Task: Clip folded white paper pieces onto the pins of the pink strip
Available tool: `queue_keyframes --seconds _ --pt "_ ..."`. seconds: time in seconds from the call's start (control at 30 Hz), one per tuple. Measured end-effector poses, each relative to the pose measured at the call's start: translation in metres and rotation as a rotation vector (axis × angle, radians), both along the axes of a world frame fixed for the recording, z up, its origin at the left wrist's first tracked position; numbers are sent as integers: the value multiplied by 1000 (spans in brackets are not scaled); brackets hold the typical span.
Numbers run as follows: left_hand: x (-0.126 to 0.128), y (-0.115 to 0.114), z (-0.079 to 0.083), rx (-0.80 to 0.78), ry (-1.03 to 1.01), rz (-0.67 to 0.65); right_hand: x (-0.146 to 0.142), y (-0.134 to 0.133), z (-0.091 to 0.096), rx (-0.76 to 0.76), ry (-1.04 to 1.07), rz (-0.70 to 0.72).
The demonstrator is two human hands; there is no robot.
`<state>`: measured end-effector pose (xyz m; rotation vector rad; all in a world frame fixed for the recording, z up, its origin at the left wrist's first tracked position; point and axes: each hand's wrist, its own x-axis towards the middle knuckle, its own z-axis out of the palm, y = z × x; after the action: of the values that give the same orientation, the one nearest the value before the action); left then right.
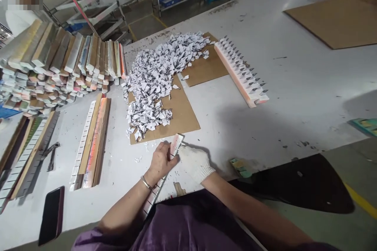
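My bare left hand (161, 160), with a metal bracelet at the wrist, is wrapped round a narrow slotted strip (176, 144). The strip slants from my lap up over the table's front edge, dark slits along its face. In a white knitted glove, my right hand (194, 161) sits against the strip's far right side. Its fingers are bent together at the edge; whatever they pinch is hidden. Just beyond both hands lies a big heap of small white paper-like pieces with grey parts (159, 74), spread over brown cardboard sheets (184, 111).
Right of the heap stands a strip lined with grey pointed pieces (240, 72). At left are stacked bars (59, 55), more slotted strips (91, 141), a metal tool (52, 155) and a phone (51, 215). Another person (20, 11) is at far left.
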<state>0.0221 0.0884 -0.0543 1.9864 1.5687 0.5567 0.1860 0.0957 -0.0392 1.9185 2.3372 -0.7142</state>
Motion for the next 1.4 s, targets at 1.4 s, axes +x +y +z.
queue_keyframes --seconds 1.4 --pt "-36 26 49 46 -466 370 25 -33 -3 203 529 -247"
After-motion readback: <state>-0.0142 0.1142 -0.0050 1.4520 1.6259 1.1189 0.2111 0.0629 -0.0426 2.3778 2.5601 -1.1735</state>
